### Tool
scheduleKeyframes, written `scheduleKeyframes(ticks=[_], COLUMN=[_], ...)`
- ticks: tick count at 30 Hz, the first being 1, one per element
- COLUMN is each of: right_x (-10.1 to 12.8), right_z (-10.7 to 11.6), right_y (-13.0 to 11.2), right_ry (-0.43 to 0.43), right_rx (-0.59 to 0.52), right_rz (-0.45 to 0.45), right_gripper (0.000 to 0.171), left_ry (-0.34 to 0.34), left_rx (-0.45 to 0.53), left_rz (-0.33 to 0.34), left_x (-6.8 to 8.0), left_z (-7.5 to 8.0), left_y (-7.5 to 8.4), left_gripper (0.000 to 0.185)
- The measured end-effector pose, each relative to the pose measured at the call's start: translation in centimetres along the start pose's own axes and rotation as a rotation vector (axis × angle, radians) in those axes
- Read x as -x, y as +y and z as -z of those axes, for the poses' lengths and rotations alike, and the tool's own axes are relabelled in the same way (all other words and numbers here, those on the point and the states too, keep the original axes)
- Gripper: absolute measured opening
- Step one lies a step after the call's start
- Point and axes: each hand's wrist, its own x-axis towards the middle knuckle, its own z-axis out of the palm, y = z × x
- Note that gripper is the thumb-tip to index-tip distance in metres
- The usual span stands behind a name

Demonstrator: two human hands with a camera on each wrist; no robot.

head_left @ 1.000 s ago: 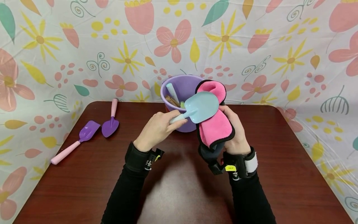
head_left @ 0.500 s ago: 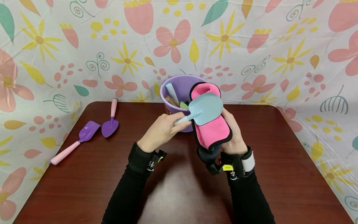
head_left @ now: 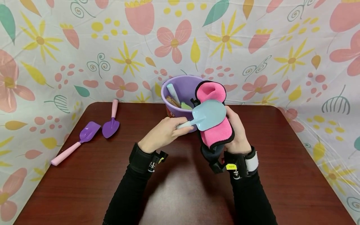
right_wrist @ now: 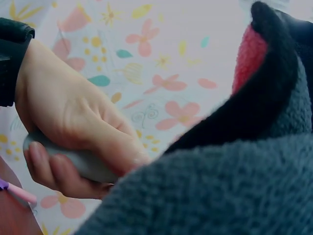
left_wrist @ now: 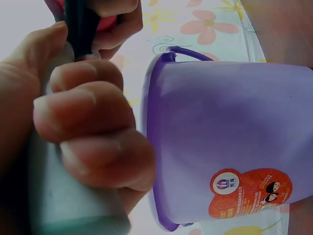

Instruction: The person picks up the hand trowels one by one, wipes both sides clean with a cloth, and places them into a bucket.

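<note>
My left hand grips the pale handle of a light-blue toy shovel, its fingers curled round the handle in the left wrist view. The shovel's blade lies against the pink fleece side of a black-edged cloth. My right hand holds that cloth from behind, at its right side; in the head view the cloth and blade hide the fingertips. Dark grey fleece on the cloth's other side fills much of the right wrist view.
Behind the hands a purple bucket stands upright, with a pale-handled tool and a green piece inside. Two purple toy shovels with pink handles, one square-ended and one pointed, lie at the brown table's left.
The light-blue shovel and my left hand have shifted slightly right and down, the blade sliding lower over the pink fleece. The cloth has dipped left and come back right with my right hand.
</note>
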Motion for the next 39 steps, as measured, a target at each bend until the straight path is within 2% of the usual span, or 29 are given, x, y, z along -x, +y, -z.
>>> scheduleKeyframes(ticks=[8,15,20,23,29,35,39], right_x=[-0.1,-0.5,-0.2,0.3,1.9,3.4,4.0], right_z=[0.2,0.6,1.0,1.3,2.3,3.0,3.4], right_y=[-0.3,-0.9,-2.0,-3.1,-5.2,-6.5,-7.2], right_ry=[-0.052,-0.071,-0.028,0.029,0.144,0.239,0.317], right_rx=[-0.034,-0.017,0.015,0.094,0.341,0.570,0.732], right_rz=[-0.014,0.012,0.027,0.048,0.068,0.019,0.008], right_gripper=[0.027,0.026,0.019,0.016,0.031,0.039,0.039], left_ry=[-0.029,-0.027,-0.014,-0.009,-0.034,-0.063,-0.072], left_rx=[-0.050,-0.104,-0.130,-0.157,-0.233,-0.310,-0.379], left_rz=[-0.005,-0.009,0.013,0.025,0.013,-0.016,0.002], left_x=[0.2,0.3,0.5,0.3,-0.7,-2.8,-4.4], left_z=[0.7,1.5,2.2,2.7,4.1,6.0,7.0], left_y=[-0.1,-0.3,-0.6,-0.7,-0.5,-0.1,0.0], left_gripper=[0.029,0.029,0.027,0.025,0.022,0.024,0.031])
